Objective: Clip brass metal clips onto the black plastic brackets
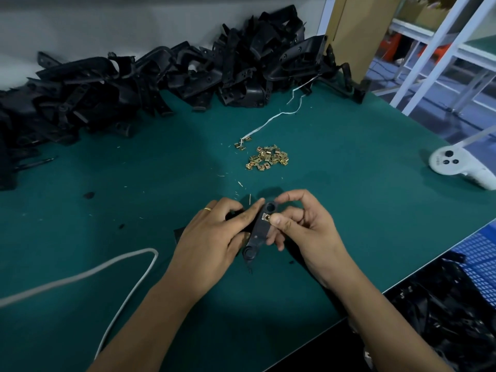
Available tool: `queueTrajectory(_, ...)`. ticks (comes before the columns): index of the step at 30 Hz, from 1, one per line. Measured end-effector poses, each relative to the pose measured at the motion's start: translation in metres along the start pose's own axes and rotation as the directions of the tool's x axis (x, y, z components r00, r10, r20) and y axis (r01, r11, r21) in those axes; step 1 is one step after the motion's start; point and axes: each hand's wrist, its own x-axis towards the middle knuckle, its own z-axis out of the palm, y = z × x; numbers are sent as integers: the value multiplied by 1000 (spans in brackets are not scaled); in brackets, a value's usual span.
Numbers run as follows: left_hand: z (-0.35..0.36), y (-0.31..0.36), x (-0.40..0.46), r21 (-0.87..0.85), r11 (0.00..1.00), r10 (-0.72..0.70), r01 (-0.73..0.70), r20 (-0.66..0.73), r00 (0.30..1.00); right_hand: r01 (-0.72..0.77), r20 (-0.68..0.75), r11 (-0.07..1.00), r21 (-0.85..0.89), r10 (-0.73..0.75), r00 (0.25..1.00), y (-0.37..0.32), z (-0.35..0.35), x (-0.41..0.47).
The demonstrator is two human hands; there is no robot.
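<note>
A black plastic bracket (pixel 258 232) is held just above the green table mat (pixel 166 189), near the front middle. My left hand (pixel 214 234), a gold ring on one finger, grips the bracket's left side. My right hand (pixel 298 224) pinches a brass clip (pixel 265 217) with thumb and forefinger against the bracket's upper part, beside a round hole. A loose heap of brass clips (pixel 268 158) lies on the mat beyond my hands. A long pile of black brackets (pixel 166 73) runs along the back and left.
A white cable (pixel 112 264) loops across the mat at front left. A white string (pixel 276 116) trails from the bracket pile toward the clips. A white handheld controller (pixel 456 165) sits at the right edge. A bin of black parts (pixel 442 318) stands below the table at right.
</note>
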Motion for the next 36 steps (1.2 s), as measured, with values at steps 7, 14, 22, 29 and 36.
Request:
queueTrajectory(7,-8,-7,3,-20,951,-307,308,-184,934,-69,-319,641,-765,-284,904,11,-33,73)
queueTrajectory(14,-11,-5,1,8,946,-319,326,-179,931,-156,-325,509,-847,-262,909,17,-47,119)
queueTrajectory(22,-11,-7,2,-11,939,-340,343,-160,927,-95,-301,548,-831,-301,905,9,-39,87)
queueTrajectory(29,-10,-1,1,-15,978,-208,207,-104,973,106,-127,566,-818,-356,926,2,-15,-4)
queueTrajectory(36,-4,3,3,30,988,-149,154,-112,982,180,-52,700,-691,-296,954,2,8,-32)
